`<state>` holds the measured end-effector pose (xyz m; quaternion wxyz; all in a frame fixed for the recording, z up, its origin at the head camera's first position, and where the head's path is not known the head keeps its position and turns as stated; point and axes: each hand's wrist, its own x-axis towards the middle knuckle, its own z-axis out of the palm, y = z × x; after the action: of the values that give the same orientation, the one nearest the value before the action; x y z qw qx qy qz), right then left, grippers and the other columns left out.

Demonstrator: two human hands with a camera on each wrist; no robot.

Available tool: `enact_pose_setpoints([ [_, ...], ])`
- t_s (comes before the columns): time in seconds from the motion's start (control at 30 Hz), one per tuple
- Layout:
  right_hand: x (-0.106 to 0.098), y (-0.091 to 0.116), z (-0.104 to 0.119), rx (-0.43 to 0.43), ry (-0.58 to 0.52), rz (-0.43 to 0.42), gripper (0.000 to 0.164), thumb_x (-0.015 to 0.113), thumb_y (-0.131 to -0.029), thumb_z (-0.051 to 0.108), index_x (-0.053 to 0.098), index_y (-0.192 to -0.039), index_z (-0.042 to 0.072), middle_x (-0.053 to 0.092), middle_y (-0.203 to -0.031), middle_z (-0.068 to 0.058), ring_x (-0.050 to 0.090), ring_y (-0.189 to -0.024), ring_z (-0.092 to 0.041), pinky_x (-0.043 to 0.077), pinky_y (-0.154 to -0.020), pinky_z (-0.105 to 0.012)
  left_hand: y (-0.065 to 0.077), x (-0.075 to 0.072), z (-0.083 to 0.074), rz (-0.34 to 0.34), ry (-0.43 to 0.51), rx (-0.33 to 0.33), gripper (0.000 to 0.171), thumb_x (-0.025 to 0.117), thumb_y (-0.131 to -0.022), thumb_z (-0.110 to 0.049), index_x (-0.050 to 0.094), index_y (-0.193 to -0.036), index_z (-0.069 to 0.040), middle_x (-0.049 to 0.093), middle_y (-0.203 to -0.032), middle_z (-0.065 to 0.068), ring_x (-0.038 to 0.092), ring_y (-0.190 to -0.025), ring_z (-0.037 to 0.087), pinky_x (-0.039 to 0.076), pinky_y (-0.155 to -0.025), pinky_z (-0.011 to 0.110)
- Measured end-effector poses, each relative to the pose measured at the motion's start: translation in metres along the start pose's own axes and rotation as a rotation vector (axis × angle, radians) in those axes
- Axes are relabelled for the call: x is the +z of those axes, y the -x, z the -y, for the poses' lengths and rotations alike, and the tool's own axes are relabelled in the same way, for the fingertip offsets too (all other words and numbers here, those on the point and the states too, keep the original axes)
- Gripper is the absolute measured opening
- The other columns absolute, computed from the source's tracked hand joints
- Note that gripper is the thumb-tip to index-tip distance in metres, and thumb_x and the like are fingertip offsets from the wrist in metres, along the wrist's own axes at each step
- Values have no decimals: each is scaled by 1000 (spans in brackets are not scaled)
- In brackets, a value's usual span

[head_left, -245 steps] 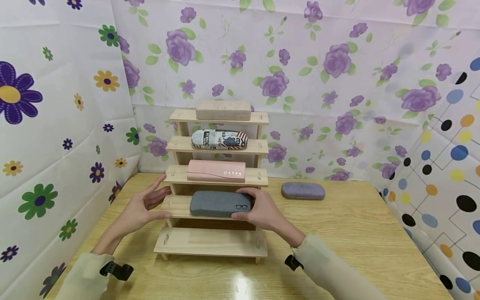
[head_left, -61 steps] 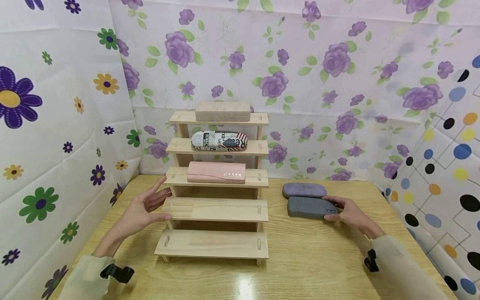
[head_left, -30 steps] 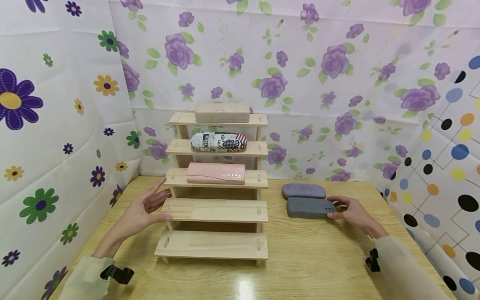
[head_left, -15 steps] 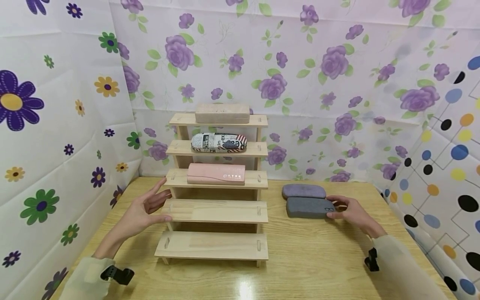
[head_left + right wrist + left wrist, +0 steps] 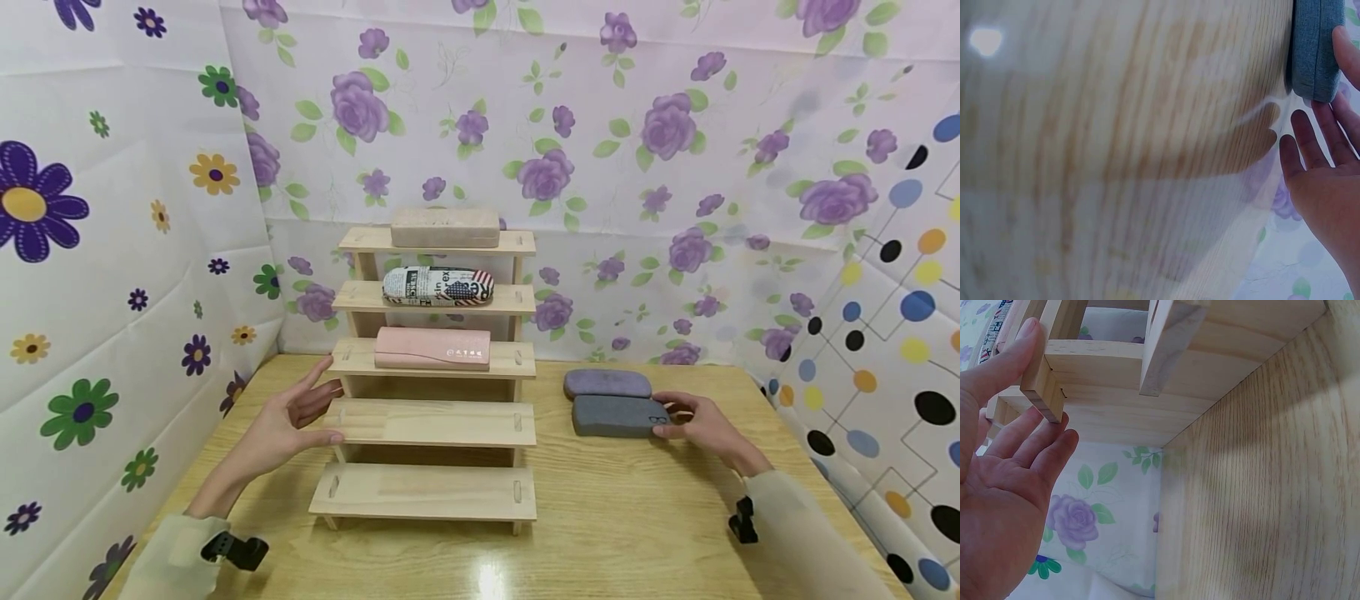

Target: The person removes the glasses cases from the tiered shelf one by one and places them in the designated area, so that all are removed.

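In the head view a five-tier wooden display stand (image 5: 431, 492) stands left of centre. My left hand (image 5: 281, 421) holds its left side; in the left wrist view thumb and fingers lie on both sides of a board end (image 5: 1044, 384). A blue-grey glasses case (image 5: 615, 416) lies on the table right of the stand, just in front of a purple glasses case (image 5: 607, 382). My right hand (image 5: 708, 429) pinches the blue-grey case's right end, beside its small glasses print. In the right wrist view the thumb (image 5: 1349, 53) touches the case's side.
On the upper tiers sit a beige case (image 5: 446, 227), a newspaper-print case (image 5: 438, 285) and a pink case (image 5: 432, 347), one per tier. Flowered cloth (image 5: 600, 167) walls in the back of the wooden table (image 5: 637, 517); patterned cloths hang left and right.
The blue-grey glasses case has gone from the stand's second-lowest tier to the table by the purple case, carried by my right hand. Over the last second almost nothing has moved.
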<state>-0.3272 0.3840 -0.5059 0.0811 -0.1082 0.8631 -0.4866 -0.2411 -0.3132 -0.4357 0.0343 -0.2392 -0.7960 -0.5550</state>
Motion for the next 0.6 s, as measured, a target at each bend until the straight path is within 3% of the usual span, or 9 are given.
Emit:
enact_pose_setpoints([
  [0.53,0,1,0,-14,9,-3,76,85,-93,24,49,-156,2,53,-146,-25,58,-123,-39,58,-89,-30,0,0,1,1,4,3,111,87,-85,2,21,-171,-21,43,-156,31,50,-141,11,44,-110,22],
  [0.6,0,2,1,-19,18,-9,76,85,-93,25,49,-156,1,53,-147,-25,57,-125,-40,58,-93,-35,0,0,2,1,3,3,111,87,-85,2,21,-171,-21,43,-156,31,50,-141,12,44,-110,22],
])
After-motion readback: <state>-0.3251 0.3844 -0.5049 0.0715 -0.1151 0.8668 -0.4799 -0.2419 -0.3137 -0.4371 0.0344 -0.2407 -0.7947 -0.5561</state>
